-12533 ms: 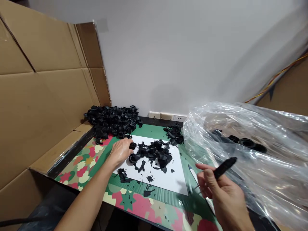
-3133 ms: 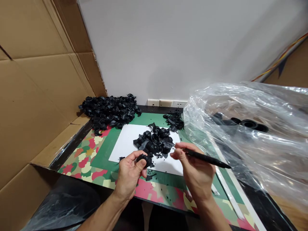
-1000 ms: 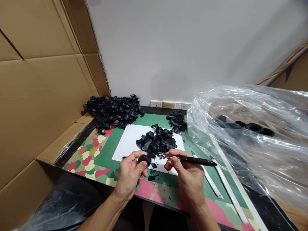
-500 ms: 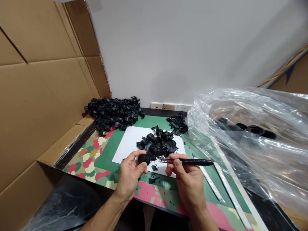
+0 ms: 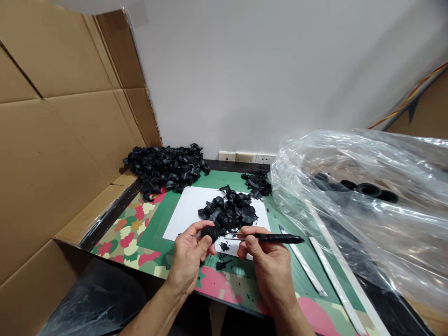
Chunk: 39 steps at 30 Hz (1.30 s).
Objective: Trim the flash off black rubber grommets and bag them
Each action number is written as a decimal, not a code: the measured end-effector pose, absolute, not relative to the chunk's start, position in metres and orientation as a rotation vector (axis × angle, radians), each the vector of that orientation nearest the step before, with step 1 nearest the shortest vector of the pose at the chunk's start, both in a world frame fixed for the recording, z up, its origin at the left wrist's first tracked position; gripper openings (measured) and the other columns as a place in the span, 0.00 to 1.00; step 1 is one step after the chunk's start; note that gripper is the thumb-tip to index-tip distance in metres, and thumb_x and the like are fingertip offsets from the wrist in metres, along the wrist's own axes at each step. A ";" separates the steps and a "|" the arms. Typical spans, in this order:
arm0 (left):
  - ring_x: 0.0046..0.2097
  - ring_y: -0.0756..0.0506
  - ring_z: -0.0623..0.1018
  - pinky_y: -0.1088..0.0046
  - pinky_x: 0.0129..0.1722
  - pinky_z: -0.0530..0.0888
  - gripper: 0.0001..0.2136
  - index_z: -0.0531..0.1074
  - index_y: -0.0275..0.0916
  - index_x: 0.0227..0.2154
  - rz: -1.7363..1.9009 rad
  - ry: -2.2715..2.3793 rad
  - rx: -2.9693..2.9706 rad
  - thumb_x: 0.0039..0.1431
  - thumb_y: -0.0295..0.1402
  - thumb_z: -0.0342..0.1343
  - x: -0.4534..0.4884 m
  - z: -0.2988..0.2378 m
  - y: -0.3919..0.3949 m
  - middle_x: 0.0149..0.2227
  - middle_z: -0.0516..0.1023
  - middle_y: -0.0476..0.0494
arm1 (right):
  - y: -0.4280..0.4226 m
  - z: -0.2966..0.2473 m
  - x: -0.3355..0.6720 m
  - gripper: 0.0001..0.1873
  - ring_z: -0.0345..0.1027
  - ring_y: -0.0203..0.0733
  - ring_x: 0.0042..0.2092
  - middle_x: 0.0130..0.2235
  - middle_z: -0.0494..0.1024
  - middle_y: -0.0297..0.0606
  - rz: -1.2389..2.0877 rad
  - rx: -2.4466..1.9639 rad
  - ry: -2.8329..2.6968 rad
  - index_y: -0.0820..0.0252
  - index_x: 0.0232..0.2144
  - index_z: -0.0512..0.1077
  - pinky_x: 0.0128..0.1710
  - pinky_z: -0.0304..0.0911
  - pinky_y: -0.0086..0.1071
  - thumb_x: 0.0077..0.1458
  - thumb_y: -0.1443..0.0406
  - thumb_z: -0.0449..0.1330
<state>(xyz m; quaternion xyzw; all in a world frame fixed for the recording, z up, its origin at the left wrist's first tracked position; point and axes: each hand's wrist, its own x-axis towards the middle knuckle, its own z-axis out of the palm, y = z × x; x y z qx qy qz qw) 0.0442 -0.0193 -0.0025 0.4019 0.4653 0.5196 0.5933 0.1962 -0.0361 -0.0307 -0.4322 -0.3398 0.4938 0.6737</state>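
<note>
facing a pale wall (image 5: 245, 70), the left hand (image 5: 188, 259) pinches a ribbed black piece (image 5: 210, 233), probably light, rubbery and best held by its rounded sides, over a white sheet (image 5: 182, 214), while the right hand (image 5: 270, 263) pinches a slim black-handled tool (image 5: 280, 238).

Creased cardboard (image 5: 70, 149) stands upright at left; three socket plates (image 5: 245, 157) sit low on grey wall (image 5: 245, 70); twisted red-yellow wire (image 5: 399, 111) slants at right.
</note>
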 end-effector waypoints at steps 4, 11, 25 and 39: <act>0.19 0.54 0.61 0.79 0.19 0.53 0.23 0.74 0.33 0.39 1.222 1.106 0.936 0.41 0.42 0.69 0.045 -0.003 -0.019 0.16 0.71 0.49 | -0.035 -0.031 0.195 0.17 0.66 0.37 0.21 0.22 0.74 0.32 1.098 -0.966 -0.758 0.60 0.31 0.74 0.25 0.63 0.33 0.47 0.53 0.67; 0.19 0.55 0.62 0.80 0.19 0.56 0.21 0.74 0.33 0.39 1.244 1.079 0.921 0.43 0.40 0.69 0.045 -0.004 -0.017 0.17 0.72 0.49 | -0.035 -0.029 0.193 0.17 0.67 0.35 0.21 0.24 0.75 0.34 1.112 -0.959 -0.743 0.61 0.31 0.74 0.25 0.64 0.33 0.47 0.53 0.67; 0.19 0.51 0.74 0.82 0.14 0.60 0.14 0.70 0.35 0.41 1.109 0.866 0.508 0.55 0.38 0.60 0.043 0.001 -0.013 0.34 0.81 0.36 | -0.035 -0.030 0.194 0.17 0.66 0.37 0.22 0.20 0.72 0.32 1.096 -0.978 -0.744 0.61 0.31 0.74 0.24 0.63 0.32 0.48 0.52 0.66; 0.17 0.50 0.74 0.82 0.13 0.58 0.13 0.70 0.34 0.38 1.074 0.853 0.463 0.58 0.40 0.57 0.042 0.000 -0.014 0.31 0.82 0.36 | -0.038 -0.031 0.193 0.18 0.65 0.36 0.22 0.19 0.71 0.31 1.130 -0.974 -0.721 0.61 0.32 0.74 0.25 0.62 0.31 0.48 0.52 0.66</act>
